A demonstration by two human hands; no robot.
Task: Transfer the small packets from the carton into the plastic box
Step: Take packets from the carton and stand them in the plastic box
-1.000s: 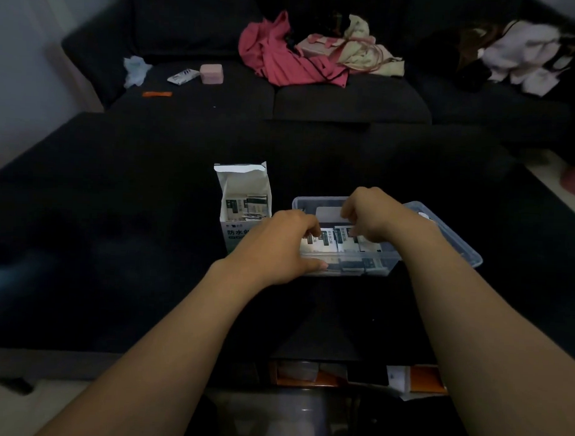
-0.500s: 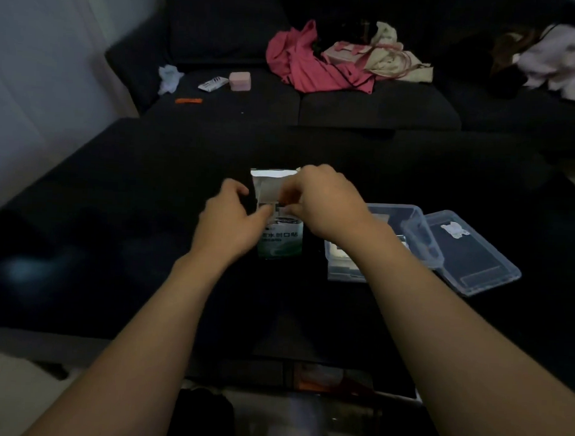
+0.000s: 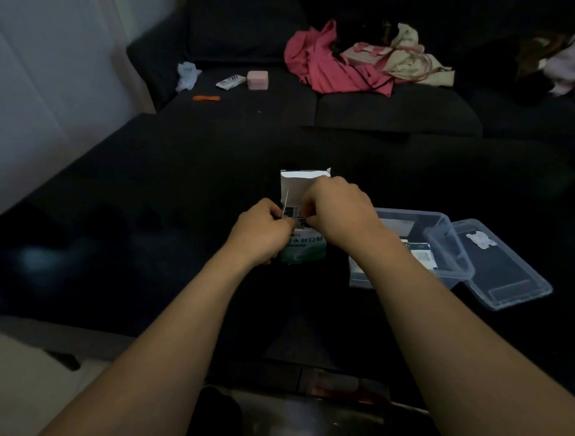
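Observation:
A small white and green carton (image 3: 306, 249) stands on the dark table with its top flap raised. My left hand (image 3: 263, 231) grips its left side. My right hand (image 3: 338, 210) reaches into the open top, its fingers curled round small packets (image 3: 294, 214) that show between both hands. To the right sits the clear plastic box (image 3: 442, 238), with several packets (image 3: 422, 253) lying inside; my right forearm covers its left part.
The box's clear lid (image 3: 505, 281) lies just right of it. Behind the dark table (image 3: 149, 213) is a dark sofa with pink clothes (image 3: 330, 66), a pink case (image 3: 257, 79), a tube (image 3: 230, 81) and an orange pen (image 3: 206, 98).
Both hands left the plastic box and moved left to the carton. My left hand now holds its side and my right hand has gone deeper into its top.

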